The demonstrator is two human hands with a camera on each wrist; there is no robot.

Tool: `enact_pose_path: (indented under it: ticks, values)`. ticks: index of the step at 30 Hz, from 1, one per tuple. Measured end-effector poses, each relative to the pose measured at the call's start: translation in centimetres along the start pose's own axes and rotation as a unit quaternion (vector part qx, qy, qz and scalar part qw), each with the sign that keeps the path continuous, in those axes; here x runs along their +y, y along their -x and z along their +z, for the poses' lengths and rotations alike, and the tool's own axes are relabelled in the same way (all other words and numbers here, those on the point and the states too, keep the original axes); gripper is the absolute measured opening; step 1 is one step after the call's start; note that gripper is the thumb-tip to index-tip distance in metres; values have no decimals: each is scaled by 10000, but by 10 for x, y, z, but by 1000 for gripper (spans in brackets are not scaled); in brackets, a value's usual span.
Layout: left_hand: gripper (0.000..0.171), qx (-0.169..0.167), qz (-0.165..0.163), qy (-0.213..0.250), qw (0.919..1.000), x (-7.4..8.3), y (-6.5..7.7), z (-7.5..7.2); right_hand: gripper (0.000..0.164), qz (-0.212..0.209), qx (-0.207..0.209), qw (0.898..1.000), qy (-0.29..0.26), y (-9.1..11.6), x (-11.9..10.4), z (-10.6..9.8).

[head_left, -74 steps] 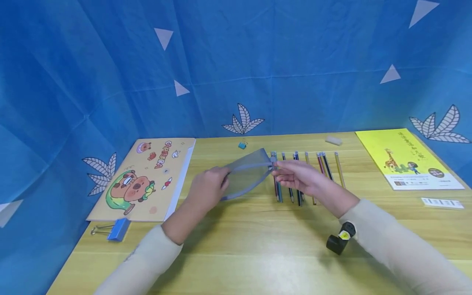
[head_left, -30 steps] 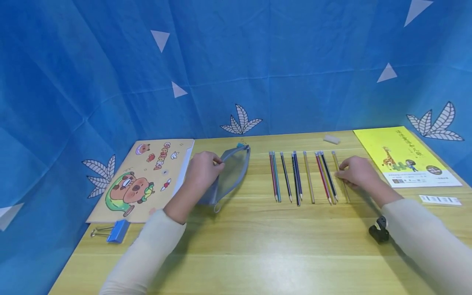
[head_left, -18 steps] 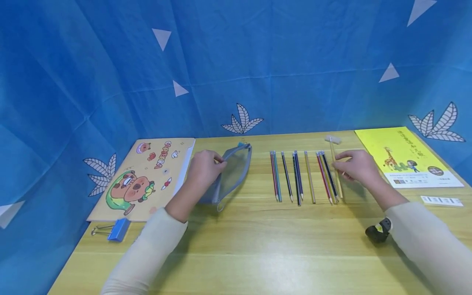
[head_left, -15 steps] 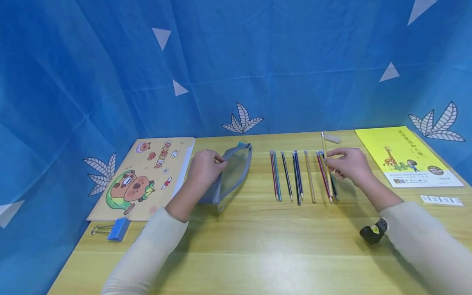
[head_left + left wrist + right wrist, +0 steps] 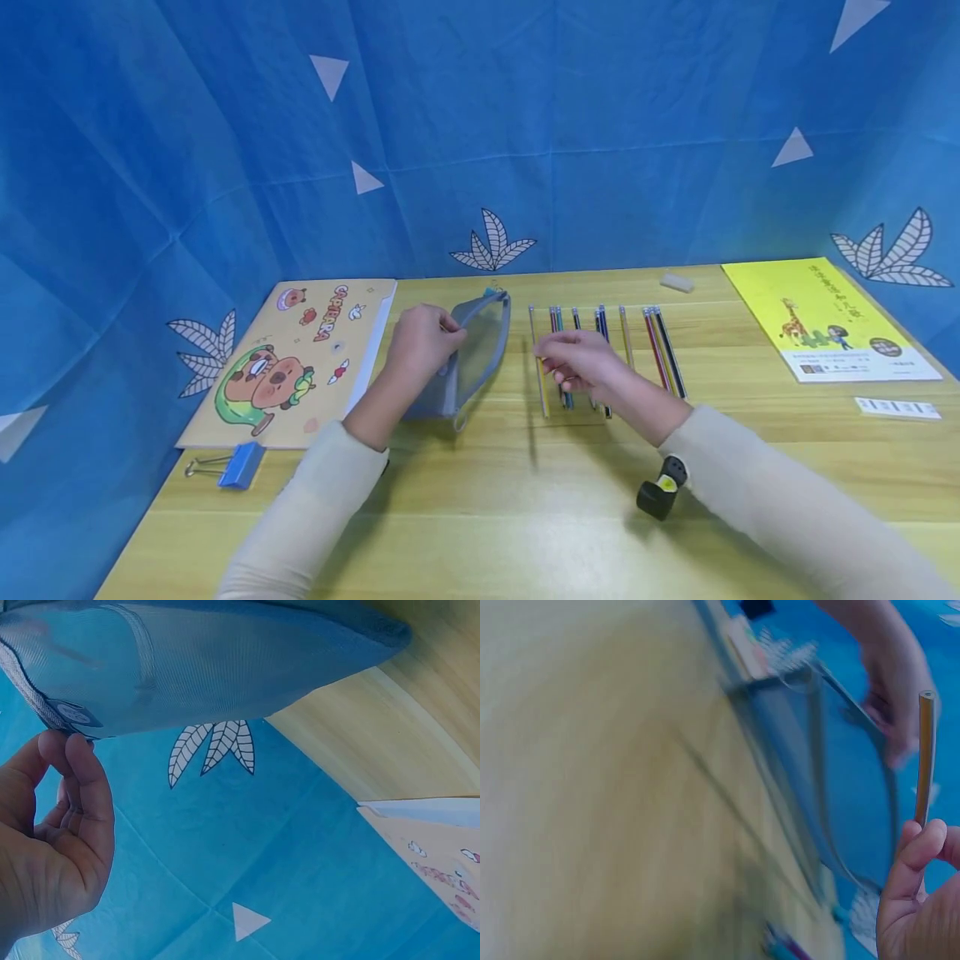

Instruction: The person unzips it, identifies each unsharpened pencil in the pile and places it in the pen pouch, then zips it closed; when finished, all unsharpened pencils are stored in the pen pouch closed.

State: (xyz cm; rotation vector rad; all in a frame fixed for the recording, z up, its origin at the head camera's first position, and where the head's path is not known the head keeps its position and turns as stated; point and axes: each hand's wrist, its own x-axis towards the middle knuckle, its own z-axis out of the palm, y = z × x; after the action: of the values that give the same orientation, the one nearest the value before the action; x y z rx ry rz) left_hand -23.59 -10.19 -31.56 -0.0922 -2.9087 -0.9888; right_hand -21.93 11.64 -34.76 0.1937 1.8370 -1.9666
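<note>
Wooden tabletop (image 5: 525,533), pale yellow grain. Blue cloth (image 5: 637,83) behind it and along the left, creased, printed with white triangles (image 5: 330,75) and leaf sprigs (image 5: 495,242). Left: tan cartoon folder (image 5: 288,367), red lettering; blue binder clip (image 5: 242,467) just beside its near edge. Small teal clip (image 5: 490,292) near cloth, partly hidden. Right: whitish eraser-like block (image 5: 677,283); yellow giraffe booklet (image 5: 825,321); white strip (image 5: 897,409), dark marks, near the booklet's front edge.

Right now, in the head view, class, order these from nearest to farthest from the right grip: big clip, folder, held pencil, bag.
1. Held pencil, in the right grip.
2. Bag, to its left.
3. Folder, past the bag.
4. Big clip, far left, by the folder's near edge.
</note>
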Motion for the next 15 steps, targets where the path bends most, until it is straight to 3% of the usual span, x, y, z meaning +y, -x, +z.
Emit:
enact_pose_path:
  ticks: [3, 7, 15]
  values:
    - [8, -24, 8, 67, 10000, 0, 1, 1, 39, 101, -93, 9999, -70, -10, 5, 19]
    - [8, -68, 40, 177, 9998, 1, 2, 2, 42, -60, 17, 9995, -315, -23, 6, 39]
    - [10, -343, 25, 317, 9989, 7, 4, 3, 29, -324, 911, 9931, -664, -37, 6, 64]
